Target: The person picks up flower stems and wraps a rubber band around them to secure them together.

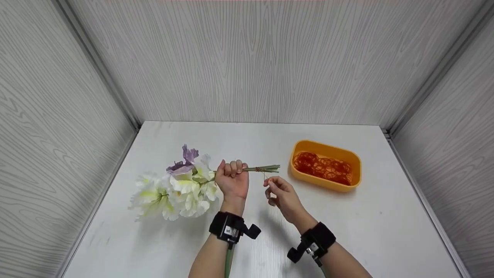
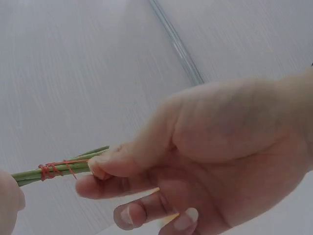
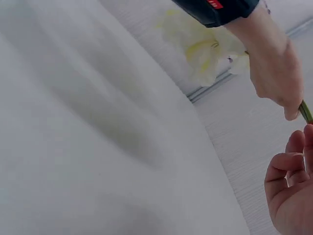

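Note:
My left hand grips the green stems of a bunch of artificial flowers, holding it sideways above the table. White and yellow blooms and purple ones spread to the left of the fist. A thin red rubber band is wound several times around the stems, right of that fist. From it a strand stretches to my right hand, whose thumb and index finger pinch it near the stem ends. The right wrist view shows both hands at its right edge; the band is mostly hidden there.
A yellow-orange plastic box stands on the table to the right of the stem ends. Loose red rubber bands lie in it. The white table is bordered by pale wood-grain panels at the back and sides.

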`<act>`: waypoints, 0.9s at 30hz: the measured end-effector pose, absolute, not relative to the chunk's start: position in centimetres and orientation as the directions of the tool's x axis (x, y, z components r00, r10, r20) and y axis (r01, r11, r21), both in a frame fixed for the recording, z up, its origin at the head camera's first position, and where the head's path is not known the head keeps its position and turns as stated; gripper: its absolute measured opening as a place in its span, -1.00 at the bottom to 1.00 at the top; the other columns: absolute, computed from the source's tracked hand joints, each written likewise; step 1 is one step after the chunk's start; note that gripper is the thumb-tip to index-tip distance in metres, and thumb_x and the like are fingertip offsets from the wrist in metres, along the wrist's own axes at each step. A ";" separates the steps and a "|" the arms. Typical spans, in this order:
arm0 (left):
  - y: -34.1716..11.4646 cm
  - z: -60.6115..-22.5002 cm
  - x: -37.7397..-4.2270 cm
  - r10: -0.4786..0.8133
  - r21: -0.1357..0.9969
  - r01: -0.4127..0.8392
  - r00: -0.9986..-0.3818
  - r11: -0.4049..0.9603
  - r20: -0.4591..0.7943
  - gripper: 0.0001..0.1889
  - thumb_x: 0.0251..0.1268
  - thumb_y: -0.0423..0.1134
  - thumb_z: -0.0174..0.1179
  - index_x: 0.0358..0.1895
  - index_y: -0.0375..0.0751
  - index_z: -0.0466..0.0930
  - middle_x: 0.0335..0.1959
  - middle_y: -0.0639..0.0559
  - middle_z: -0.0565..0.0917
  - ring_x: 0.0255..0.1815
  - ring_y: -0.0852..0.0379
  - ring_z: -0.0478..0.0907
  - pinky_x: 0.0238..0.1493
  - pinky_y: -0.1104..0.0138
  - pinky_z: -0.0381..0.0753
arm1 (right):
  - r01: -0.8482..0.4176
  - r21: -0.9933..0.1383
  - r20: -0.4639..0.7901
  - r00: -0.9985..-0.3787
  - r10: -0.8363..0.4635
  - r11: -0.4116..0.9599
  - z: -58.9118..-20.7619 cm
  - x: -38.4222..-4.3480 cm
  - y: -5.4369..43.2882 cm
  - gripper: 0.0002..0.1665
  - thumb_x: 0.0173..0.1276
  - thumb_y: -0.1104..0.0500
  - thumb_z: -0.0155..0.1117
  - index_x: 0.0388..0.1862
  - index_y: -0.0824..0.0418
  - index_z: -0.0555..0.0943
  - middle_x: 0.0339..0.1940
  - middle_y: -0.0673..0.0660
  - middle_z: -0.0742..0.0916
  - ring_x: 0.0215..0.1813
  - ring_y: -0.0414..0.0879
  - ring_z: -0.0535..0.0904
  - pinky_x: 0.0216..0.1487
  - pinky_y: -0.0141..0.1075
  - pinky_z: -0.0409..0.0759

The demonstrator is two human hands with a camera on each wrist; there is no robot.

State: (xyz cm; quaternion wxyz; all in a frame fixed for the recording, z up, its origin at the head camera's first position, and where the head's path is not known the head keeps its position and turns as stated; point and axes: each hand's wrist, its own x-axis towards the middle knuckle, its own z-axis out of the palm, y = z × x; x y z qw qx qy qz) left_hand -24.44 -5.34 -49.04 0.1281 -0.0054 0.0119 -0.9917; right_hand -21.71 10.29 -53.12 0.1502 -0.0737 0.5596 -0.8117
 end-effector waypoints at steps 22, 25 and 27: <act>-6.6 -49.7 -23.5 0.046 0.112 -0.006 -0.931 -0.994 0.362 -0.60 0.37 -0.29 -0.25 -0.68 -0.11 -0.11 -0.69 0.09 -0.06 -0.62 0.14 -0.13 -0.31 0.28 -0.03 | 0.386 -0.862 -0.191 -0.848 -0.495 -0.329 -48.9 -25.3 14.9 -0.72 0.49 0.43 -0.10 -0.31 0.27 0.56 -0.48 0.11 0.54 -0.51 -0.18 0.36 -0.49 -0.46 0.43; -6.7 -49.7 -23.6 0.049 0.117 -0.005 -0.925 -0.993 0.378 -0.59 0.35 -0.30 -0.19 -0.67 -0.11 -0.12 -0.69 0.09 -0.06 -0.61 0.14 -0.14 -0.31 0.28 -0.05 | 0.403 -0.837 -0.206 -0.859 -0.469 -0.370 -48.7 -25.2 15.0 -0.76 0.49 0.45 -0.09 -0.28 0.28 0.53 -0.49 0.12 0.56 -0.49 -0.17 0.43 -0.39 -0.43 0.54; -6.8 -49.8 -23.7 0.047 0.119 -0.002 -0.923 -0.993 0.383 -0.58 0.35 -0.30 -0.19 -0.67 -0.11 -0.12 -0.69 0.08 -0.06 -0.61 0.14 -0.14 -0.30 0.28 -0.06 | 0.413 -0.822 -0.214 -0.862 -0.460 -0.391 -48.6 -25.2 15.0 -0.79 0.49 0.45 -0.07 -0.28 0.28 0.50 -0.49 0.12 0.58 -0.48 -0.16 0.47 -0.32 -0.40 0.59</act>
